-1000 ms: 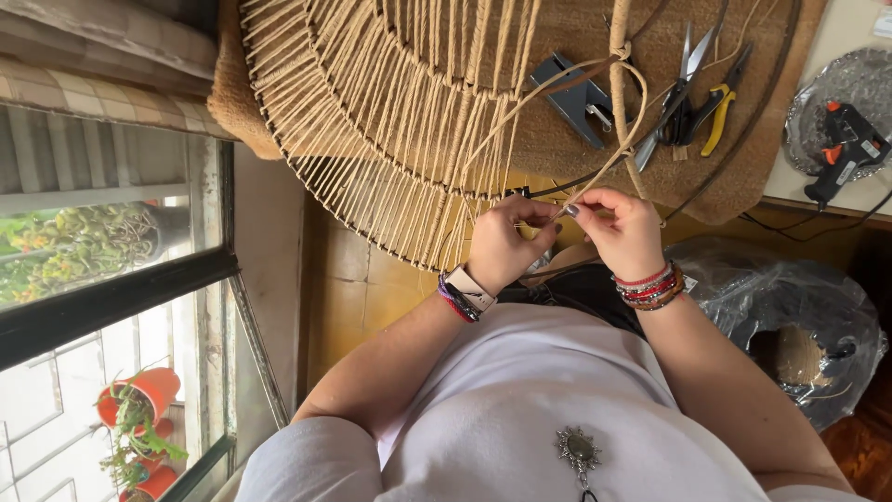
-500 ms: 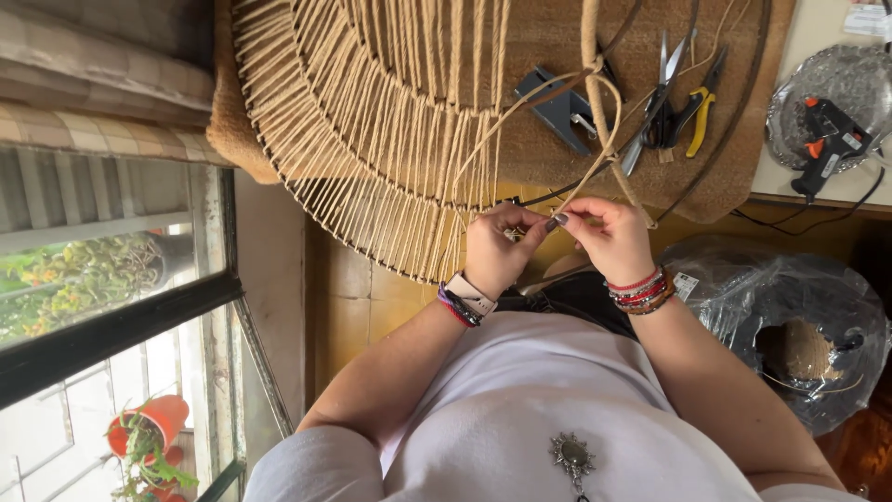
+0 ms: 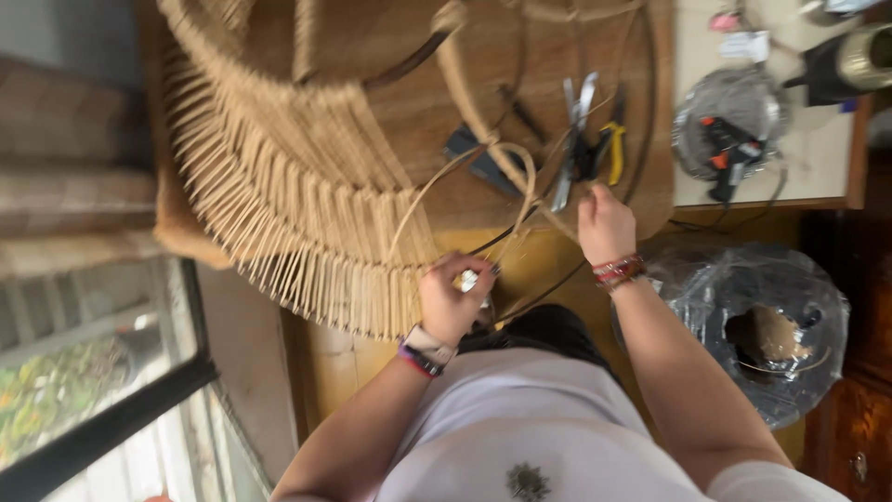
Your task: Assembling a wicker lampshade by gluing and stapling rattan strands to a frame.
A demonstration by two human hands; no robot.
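A large round wire frame wrapped with tan jute cord point(image 3: 307, 232) lies across a brown mat. My left hand point(image 3: 453, 305), with a watch at the wrist, pinches the frame's near rim and a small pale object where the wrapping ends. My right hand point(image 3: 604, 223), with red bracelets at the wrist, is raised to the right of it and is closed on a strand of the cord. A loose loop of cord point(image 3: 516, 177) runs between the two hands. The picture is blurred.
Scissors point(image 3: 574, 130) and yellow-handled pliers point(image 3: 613, 149) lie on the mat beyond my right hand. A glue gun point(image 3: 729, 149) rests on a foil plate on a pale table. A clear plastic bag with a cord spool point(image 3: 753, 335) sits at the right. A window point(image 3: 84, 372) is at the left.
My right hand has moved away from the left, up and to the right, drawing the cord strand out. My left hand stays at the frame's rim. The view has shifted closer.
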